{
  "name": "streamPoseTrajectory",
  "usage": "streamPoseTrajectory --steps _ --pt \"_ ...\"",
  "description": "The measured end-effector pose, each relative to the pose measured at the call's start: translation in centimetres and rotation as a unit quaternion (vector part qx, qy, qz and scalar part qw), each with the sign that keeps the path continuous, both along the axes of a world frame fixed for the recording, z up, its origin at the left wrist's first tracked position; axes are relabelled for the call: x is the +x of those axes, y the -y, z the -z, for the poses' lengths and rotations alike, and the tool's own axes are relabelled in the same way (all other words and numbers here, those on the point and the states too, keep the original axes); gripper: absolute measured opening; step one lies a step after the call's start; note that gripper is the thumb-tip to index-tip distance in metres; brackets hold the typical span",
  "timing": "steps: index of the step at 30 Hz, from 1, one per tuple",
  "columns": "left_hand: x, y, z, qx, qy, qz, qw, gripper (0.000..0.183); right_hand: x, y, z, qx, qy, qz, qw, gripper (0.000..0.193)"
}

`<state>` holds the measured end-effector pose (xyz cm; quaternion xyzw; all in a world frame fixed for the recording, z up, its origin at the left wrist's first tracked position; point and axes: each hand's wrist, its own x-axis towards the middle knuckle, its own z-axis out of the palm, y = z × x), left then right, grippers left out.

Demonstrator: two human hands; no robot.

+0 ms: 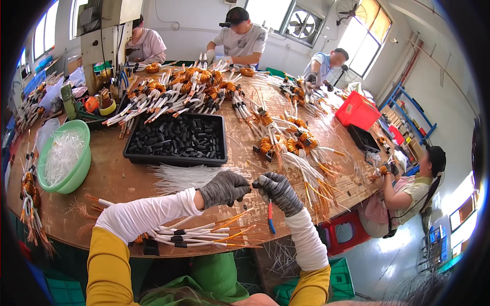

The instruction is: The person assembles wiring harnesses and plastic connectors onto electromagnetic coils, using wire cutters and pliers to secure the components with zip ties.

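My left hand (224, 187), in a grey knit glove, is closed, fingertips pinched together. Facing it, my right hand (279, 191), gloved the same way, is also closed. The fingertips nearly meet above the table, with a tiny dark or copper-coloured bit between them, too small to name. Just below the right fingers shows a thin red and blue stick-like thing (271, 219); whether that hand holds it I cannot tell. Under my left forearm lie white-sleeved wires (191, 237) with black bands and orange ends. Behind my left hand is a pile of thin clear strips (189, 176).
A black tray (176, 160) of short black tubes stands beyond the strips. At left is a green basin (84, 171) of clear pieces. Copper coils with white leads (298, 145) spread across the table (115, 204). Co-workers sit around it; a red bin (357, 108) stands at right.
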<state>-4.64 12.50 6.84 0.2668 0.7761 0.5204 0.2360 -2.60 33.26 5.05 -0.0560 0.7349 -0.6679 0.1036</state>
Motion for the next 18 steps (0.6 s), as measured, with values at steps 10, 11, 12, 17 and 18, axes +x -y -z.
streamPoseTrajectory --steps 10,11,12,17,18 --pt "0.0 1.0 -0.1 0.068 0.093 -0.009 0.993 0.021 1.1 1.6 -0.2 -0.157 -0.008 -0.025 0.987 0.028" --pt "0.1 1.0 -0.2 0.069 0.098 -0.010 0.993 0.021 1.2 1.6 -0.2 -0.157 -0.008 -0.025 0.987 0.028" --pt "0.2 1.0 -0.3 0.069 0.098 -0.010 0.993 0.021 1.3 1.7 -0.2 -0.154 0.001 -0.013 0.988 0.026" --pt "0.6 1.1 -0.4 0.088 0.138 0.019 0.986 0.023 2.0 2.6 -0.2 -0.106 -0.006 0.041 0.993 0.025" --pt "0.6 1.1 -0.4 0.088 0.138 0.019 0.986 0.023 2.1 2.9 -0.1 -0.102 -0.021 0.064 0.993 0.026"
